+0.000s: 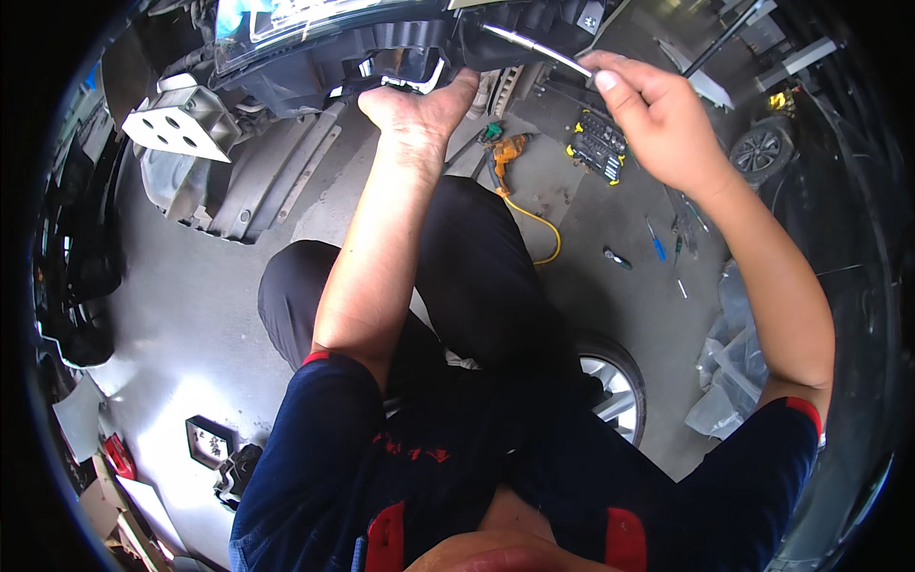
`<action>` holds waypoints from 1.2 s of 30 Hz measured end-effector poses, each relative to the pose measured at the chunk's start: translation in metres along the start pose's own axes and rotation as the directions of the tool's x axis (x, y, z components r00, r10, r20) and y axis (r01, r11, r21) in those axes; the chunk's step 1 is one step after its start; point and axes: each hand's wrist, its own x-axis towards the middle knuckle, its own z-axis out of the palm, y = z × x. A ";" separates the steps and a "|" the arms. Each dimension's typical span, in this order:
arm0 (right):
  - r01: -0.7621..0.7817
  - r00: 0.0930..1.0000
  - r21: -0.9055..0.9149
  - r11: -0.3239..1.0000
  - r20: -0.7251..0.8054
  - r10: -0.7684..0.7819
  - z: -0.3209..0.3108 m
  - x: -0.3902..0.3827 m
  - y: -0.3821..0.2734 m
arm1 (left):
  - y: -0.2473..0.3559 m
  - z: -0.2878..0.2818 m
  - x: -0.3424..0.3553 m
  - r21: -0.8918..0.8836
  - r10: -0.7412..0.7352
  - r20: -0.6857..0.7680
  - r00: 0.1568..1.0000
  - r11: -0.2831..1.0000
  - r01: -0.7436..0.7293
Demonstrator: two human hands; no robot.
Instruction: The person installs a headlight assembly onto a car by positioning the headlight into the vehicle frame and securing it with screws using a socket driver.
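The grey floor (191, 296) spreads beneath everything, bare in broad patches and strewn with tools elsewhere; at the top, a vehicle's black plastic housing (319, 69) stretches across, with a clear-lensed headlamp (315, 24) above it; a grey metal panel (257, 195) lies on the floor to the left; a silver-spoked wheel (618, 405) sits beside the seated person, partly hidden by the body; crumpled clear plastic sheeting (729, 367) lies near the right elbow; ahead on the floor are an open tool case (599, 148) and, just left of it, an orange power drill (507, 157) with a yellow cord; the left hand (419, 110) reaches up to the underside of the housing, palm turned up, its fingers partly hidden, so whether it grips anything I cannot tell; the right hand (658, 124) is closed around one end of a slim silver tool (534, 46), which slants up and leftward in front of the housing; smallest, a blue-handled screwdriver (658, 246) lies on the floor.
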 end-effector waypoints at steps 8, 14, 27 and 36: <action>-0.872 0.362 0.465 -0.153 0.823 0.437 -0.016 0.015 -0.006 | 0.001 -0.001 -0.003 0.010 -0.004 0.036 0.999 1.000 0.004; -0.157 0.986 0.059 0.986 0.065 0.153 0.009 -0.010 -0.011 | 0.002 -0.005 -0.004 0.002 -0.007 0.066 0.998 1.000 0.007; -0.051 0.986 -0.287 0.957 0.135 0.093 0.006 -0.007 -0.027 | 0.003 -0.006 0.000 -0.016 -0.004 -0.002 1.000 1.000 0.004; -0.879 0.435 0.471 0.076 0.727 0.530 -0.011 0.016 -0.023 | 0.005 -0.005 -0.005 -0.004 -0.018 0.110 0.994 1.000 0.019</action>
